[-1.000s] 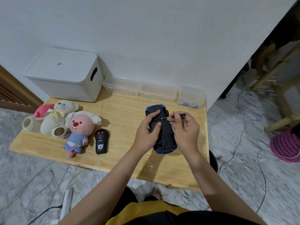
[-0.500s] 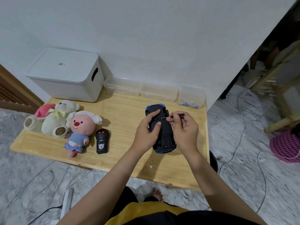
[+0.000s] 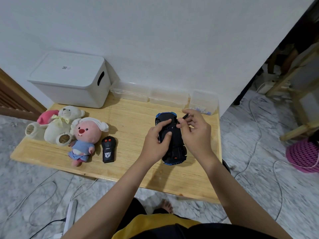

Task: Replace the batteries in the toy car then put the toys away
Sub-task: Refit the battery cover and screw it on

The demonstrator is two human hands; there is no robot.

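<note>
Both hands on upturned toy car (image 3: 172,140); right hand (image 3: 195,131) pinching screwdriver (image 3: 183,118).

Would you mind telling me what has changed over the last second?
The right hand tilted the small screwdriver from level to steeply slanted, tip kept on the upturned toy car. The left hand still steadies the car; plush toys and remote are unmoved.

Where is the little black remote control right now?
The remote control lies on the wooden table, left of the toy car, just right of the pink plush doll.
</note>
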